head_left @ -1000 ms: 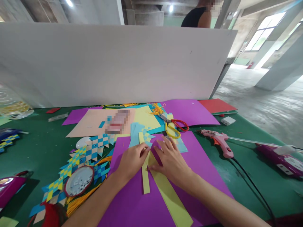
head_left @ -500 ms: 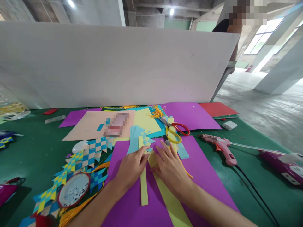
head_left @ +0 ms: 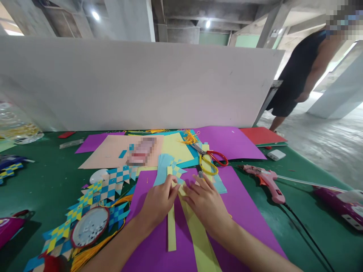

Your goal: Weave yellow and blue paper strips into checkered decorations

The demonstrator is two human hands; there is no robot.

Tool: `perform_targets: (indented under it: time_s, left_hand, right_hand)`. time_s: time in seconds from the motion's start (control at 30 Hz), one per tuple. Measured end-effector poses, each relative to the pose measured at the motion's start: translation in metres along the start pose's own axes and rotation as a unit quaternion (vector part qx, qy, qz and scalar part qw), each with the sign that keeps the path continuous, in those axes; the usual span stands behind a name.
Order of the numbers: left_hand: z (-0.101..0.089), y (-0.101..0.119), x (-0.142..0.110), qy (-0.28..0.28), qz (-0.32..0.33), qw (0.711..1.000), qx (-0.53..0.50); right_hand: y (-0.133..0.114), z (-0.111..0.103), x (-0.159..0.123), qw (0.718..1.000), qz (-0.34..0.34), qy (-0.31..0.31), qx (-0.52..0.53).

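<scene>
- Main change over the last half second: right hand fingers are bent in more, tips at the upper end of the wide yellow strip.
- Wide strip's near end now sits closer to the narrow yellow strip; the angle between the two is tighter. View shifts a bit too, so part of that may be camera.
- Left hand: thumb and forefinger close together over the narrow strip, near where the upper ends meet. Looks like a pinch, but the contact is covered; cannot tell which strip, if either, is gripped.
- Right hand: fingers bent, spread over the wide strip. Pressing or gripping, cannot tell.
- Both strips lie over the purple sheet on the bench, near ends apart, narrow one's far end by the light-blue strips.
- My read: fine positioning at the upper ends, both hands committed; overlap under the fingertips unclear.
- Scissors and glue gun unchanged, neither in hand.
- Background: another person is now past the right end of the white panel, well apart from the work.
</scene>
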State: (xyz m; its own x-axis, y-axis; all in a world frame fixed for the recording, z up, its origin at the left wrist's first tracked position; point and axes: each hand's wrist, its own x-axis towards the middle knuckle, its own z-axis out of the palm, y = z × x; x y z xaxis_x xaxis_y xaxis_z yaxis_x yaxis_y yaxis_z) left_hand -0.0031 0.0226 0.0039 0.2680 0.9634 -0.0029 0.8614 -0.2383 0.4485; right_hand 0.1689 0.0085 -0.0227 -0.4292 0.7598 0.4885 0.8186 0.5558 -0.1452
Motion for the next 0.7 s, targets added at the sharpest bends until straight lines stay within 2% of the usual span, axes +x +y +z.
perform_targets:
  time_s: [0.1, 0.2, 0.37, 0.53, 0.7]
  left_hand:
    - [0.001, -0.001, -0.001, 0.013, 0.002, 1.000, -0.021]
    - [0.001, -0.002, -0.001, 0.025, 0.012, 0.999, -0.031]
    - [-0.004, 0.000, -0.003, 0.021, 0.050, 0.995, -0.081]
    - [-0.001, 0.006, -0.008, -0.020, 0.087, 0.982, -0.168]
    - [0.011, 0.008, -0.009, -0.017, 0.080, 0.977, -0.197]
  right_hand:
    - [0.004, -0.007, 0.003, 0.995, 0.040, 0.008, 0.089]
    - [0.007, -0.014, 0.006, 0.975, 0.112, 0.015, 0.189]
    - [0.009, -0.024, 0.014, 0.896, 0.259, 0.000, 0.359]
    - [0.007, -0.031, 0.019, 0.816, 0.281, 0.001, 0.504]
    - [0.005, -0.033, 0.017, 0.789, 0.292, 0.001, 0.541]
